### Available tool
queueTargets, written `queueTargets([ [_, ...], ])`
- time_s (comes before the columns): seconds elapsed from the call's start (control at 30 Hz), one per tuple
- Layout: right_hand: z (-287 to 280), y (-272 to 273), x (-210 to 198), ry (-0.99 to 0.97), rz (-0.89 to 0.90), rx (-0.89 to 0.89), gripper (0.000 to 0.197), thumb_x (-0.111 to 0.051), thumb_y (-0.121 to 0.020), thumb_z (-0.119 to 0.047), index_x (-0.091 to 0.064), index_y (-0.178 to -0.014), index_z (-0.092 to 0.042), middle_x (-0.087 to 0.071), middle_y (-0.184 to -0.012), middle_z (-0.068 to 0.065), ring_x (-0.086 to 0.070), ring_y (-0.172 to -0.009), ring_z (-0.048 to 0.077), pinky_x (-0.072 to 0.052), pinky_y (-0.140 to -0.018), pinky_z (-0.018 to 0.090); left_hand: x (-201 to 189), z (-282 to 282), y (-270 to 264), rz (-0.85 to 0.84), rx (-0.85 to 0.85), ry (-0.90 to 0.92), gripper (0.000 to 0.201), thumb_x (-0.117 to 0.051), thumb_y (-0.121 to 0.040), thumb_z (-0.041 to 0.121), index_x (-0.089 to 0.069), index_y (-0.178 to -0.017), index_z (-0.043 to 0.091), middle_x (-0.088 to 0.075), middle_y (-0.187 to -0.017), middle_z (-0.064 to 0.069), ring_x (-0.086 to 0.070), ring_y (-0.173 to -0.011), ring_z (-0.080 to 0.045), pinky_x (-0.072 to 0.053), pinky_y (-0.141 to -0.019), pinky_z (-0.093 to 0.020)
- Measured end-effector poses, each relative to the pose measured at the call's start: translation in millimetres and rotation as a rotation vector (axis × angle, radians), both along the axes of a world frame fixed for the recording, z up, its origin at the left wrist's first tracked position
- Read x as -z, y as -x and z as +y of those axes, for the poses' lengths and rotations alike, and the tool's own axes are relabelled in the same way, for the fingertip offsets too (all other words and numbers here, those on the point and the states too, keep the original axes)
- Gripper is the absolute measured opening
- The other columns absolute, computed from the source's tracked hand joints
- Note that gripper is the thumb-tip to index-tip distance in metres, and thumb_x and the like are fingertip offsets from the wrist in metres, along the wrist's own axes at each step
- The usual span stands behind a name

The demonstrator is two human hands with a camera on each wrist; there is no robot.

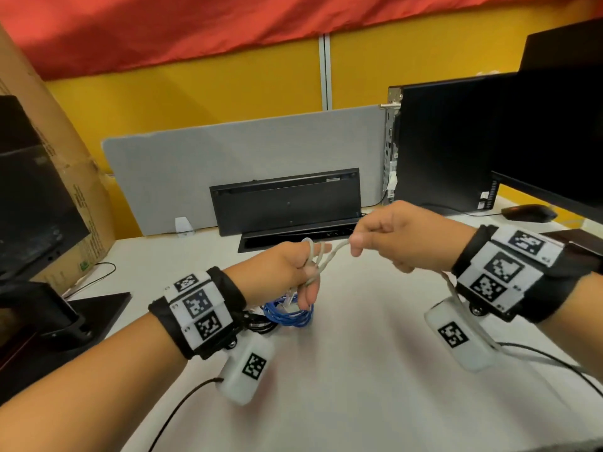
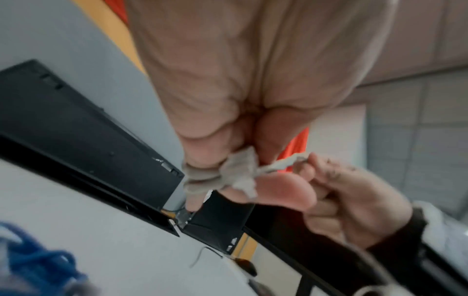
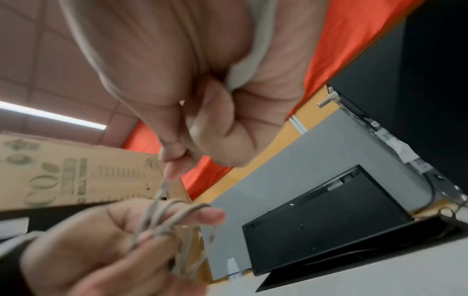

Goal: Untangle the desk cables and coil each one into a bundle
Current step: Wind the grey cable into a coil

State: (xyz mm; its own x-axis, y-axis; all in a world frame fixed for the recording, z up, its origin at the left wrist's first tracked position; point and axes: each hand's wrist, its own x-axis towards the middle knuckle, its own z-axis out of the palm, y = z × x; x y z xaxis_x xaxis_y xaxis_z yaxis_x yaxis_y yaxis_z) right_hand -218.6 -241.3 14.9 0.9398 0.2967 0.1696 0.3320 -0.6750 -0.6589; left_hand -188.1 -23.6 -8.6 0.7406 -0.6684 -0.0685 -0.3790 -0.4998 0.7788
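Your left hand holds several loops of the thin pale-grey cord, wound round its outstretched fingers above the white desk. From there the cord's free run stretches rightward and slightly up to your right hand, which pinches it between thumb and forefinger. The right hand is nearer that slack, so I judge it should lead the next wrap. The coiled blue cable lies on the desk just below your left hand.

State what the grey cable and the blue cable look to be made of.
Grey cable: seemingly a matte rubbery or plastic jacket; it bends limply in loops round the left hand.
Blue cable: likely a smooth plastic jacket, slightly glossy, lying coiled on the desk.
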Motion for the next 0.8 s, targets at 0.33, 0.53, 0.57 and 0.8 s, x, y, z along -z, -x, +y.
queueTargets([
  [0.33, 3.9, -28.7, 28.6, 0.174, -0.164, 0.134, 0.031, -0.037, -0.102, -0.029, -0.055, -0.078, -0.019, -0.060, -0.077, 0.002, -0.058, -0.075, 0.021, -0.050, -0.072, 0.037, 0.5, -10.0, 8.6, 0.682, 0.123, 0.766, 0.041, -0.033, -0.101, 0.009, -0.044, -0.131, -0.017, -0.039, -0.045, 0.000, -0.027, -0.039, -0.010, -0.038, -0.109, -0.054],
  [0.53, 33.5, -22.1, 44.9, 0.375, -0.027, 0.041, 0.019, -0.045, -0.098, -0.016, -0.053, -0.116, -0.015, -0.067, -0.096, 0.007, -0.064, -0.073, 0.016, -0.049, -0.063, 0.024, -4.2, -19.2, 13.5, 0.715, 0.084, 1.000, 0.048, -0.037, -0.103, 0.021, -0.042, -0.130, -0.018, -0.034, -0.043, 0.003, -0.030, -0.035, -0.005, -0.047, -0.103, -0.043],
  [0.57, 35.9, -20.0, 47.2, 0.393, 0.001, 0.062, 0.014, -0.041, -0.100, -0.024, -0.048, -0.108, -0.015, -0.065, -0.081, 0.006, -0.062, -0.055, 0.014, -0.046, -0.050, 0.022, -4.6, -19.1, 11.4, 0.682, 0.060, 1.034, 0.046, -0.038, -0.102, 0.021, -0.044, -0.128, -0.017, -0.037, -0.044, 0.002, -0.033, -0.036, -0.005, -0.049, -0.101, -0.042],
  [0.8, 54.1, 6.7, 46.7, 0.449, 0.153, -0.067, 0.011, -0.040, -0.101, -0.020, -0.049, -0.100, -0.014, -0.051, -0.071, 0.001, -0.049, -0.027, 0.003, -0.035, -0.029, 0.014, -3.9, -16.5, -7.5, 0.399, -0.142, 1.029, 0.034, -0.035, -0.104, 0.014, -0.060, -0.088, -0.002, -0.062, -0.128, -0.023, -0.064, -0.066, -0.011, -0.049, -0.099, -0.051],
])
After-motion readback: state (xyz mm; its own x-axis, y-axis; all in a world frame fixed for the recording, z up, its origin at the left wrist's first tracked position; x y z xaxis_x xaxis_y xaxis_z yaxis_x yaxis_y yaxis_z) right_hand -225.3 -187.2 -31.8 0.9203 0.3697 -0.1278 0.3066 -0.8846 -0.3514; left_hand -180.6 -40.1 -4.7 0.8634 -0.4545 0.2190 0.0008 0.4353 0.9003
